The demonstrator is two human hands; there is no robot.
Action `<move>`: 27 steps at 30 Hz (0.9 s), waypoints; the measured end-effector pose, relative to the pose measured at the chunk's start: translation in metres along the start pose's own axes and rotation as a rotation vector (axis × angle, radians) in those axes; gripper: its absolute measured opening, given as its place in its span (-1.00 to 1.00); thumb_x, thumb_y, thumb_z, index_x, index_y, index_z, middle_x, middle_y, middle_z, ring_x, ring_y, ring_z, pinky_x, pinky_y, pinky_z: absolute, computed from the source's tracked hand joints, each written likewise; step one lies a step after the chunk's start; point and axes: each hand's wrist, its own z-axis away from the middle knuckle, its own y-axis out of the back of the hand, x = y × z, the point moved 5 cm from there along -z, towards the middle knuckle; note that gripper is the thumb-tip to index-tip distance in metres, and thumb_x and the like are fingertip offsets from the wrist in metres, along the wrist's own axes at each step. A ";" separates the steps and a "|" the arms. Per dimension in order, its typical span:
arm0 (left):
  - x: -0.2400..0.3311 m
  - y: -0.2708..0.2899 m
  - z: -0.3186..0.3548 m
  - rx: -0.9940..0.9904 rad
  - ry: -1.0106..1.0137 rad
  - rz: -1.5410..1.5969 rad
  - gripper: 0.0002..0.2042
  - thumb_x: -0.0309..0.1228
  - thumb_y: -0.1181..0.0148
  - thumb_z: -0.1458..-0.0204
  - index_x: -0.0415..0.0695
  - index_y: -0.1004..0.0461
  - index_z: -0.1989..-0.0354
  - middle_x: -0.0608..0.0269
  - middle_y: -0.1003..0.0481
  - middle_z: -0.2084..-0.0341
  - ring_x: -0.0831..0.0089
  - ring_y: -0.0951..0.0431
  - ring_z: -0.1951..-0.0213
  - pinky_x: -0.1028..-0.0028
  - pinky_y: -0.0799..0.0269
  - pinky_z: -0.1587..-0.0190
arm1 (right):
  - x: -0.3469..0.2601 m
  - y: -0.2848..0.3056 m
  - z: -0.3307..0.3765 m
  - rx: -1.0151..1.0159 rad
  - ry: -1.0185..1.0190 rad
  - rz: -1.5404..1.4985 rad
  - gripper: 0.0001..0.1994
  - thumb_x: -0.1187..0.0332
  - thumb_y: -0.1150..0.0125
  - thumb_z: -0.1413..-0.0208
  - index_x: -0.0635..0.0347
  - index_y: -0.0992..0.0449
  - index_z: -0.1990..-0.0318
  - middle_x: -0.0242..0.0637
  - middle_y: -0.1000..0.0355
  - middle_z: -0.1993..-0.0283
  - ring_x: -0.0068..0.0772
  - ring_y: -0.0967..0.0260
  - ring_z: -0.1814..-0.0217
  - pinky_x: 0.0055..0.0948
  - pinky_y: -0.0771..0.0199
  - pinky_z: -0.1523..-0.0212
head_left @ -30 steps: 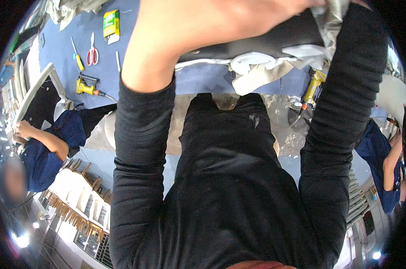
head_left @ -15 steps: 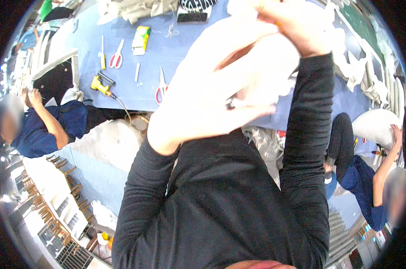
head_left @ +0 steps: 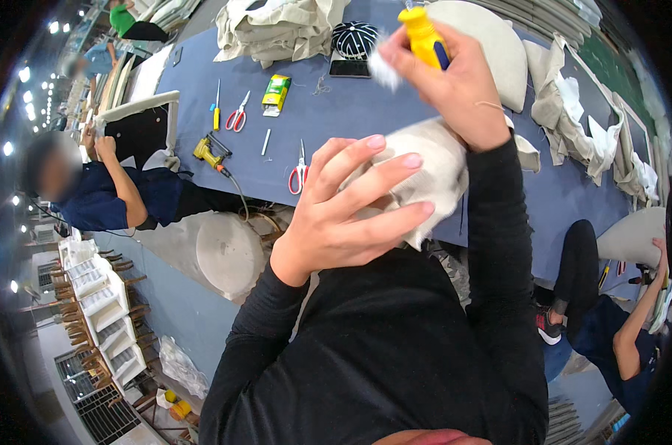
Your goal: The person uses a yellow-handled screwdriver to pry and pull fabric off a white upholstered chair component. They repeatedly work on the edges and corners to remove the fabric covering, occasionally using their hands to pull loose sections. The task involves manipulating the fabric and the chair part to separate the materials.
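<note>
Against the frame half a second before: the blue work table (head_left: 366, 111) showed more fully, the left hand (head_left: 351, 215) had dropped lower, and the right hand (head_left: 455, 81) had risen clear above it, exposing a yellow-handled tool (head_left: 423, 33) not seen earlier.

Counts, largest first, all placed relative to the table: one table; two other people, one in dark blue (head_left: 106, 196) seated at its left edge, one (head_left: 618, 326) at its right edge below the corner; one heap of beige fabric (head_left: 277, 30) at its far end; one yellow power tool (head_left: 208, 153) near the left edge; two pairs of red-handled scissors (head_left: 237, 116), the second (head_left: 299, 172) nearer the worker; one yellow-green packet (head_left: 277, 90) mid-table.

Grip: left hand lay spread over a cream padded piece (head_left: 429, 178), fingers extended and pressing its cloth, held above the table's near edge. Right hand was closed firmly around the yellow-handled tool, raised over the table's centre; a scrap of white material sat at its fingertips.
</note>
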 end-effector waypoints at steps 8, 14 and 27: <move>-0.023 0.019 -0.028 0.000 0.075 -0.212 -0.56 -0.53 -0.36 0.42 -0.05 -0.78 0.21 0.22 -0.67 0.08 0.07 -0.64 -0.08 0.13 -0.55 -0.17 | 0.003 0.037 0.054 0.442 -0.055 -0.438 -0.81 0.33 -0.48 -0.26 0.21 -0.59 0.19 -0.52 -0.39 0.50 -0.78 -0.18 0.61 -0.65 -0.08 0.62; -0.039 0.026 -0.051 0.009 0.294 -0.074 -0.88 -0.48 -0.41 -0.07 -0.23 -0.62 0.46 0.24 -0.49 0.52 0.34 -0.50 0.43 0.38 -0.40 0.30 | 0.024 0.029 0.131 0.410 -0.282 -0.457 -0.86 0.40 -0.40 -0.28 0.24 -0.58 0.15 -0.46 -0.44 0.46 -0.76 -0.22 0.58 -0.63 -0.15 0.57; -0.044 0.008 -0.047 0.001 0.364 0.307 -0.85 -0.48 -0.38 -0.13 -0.34 -0.63 0.26 0.08 -0.60 0.30 0.32 -0.62 0.26 0.44 -0.49 0.11 | 0.001 -0.032 0.109 0.261 -0.142 -0.079 -0.71 0.41 -0.48 -0.15 0.23 -0.54 0.03 -0.37 -0.58 0.40 -0.62 -0.49 0.37 -0.49 -0.51 0.29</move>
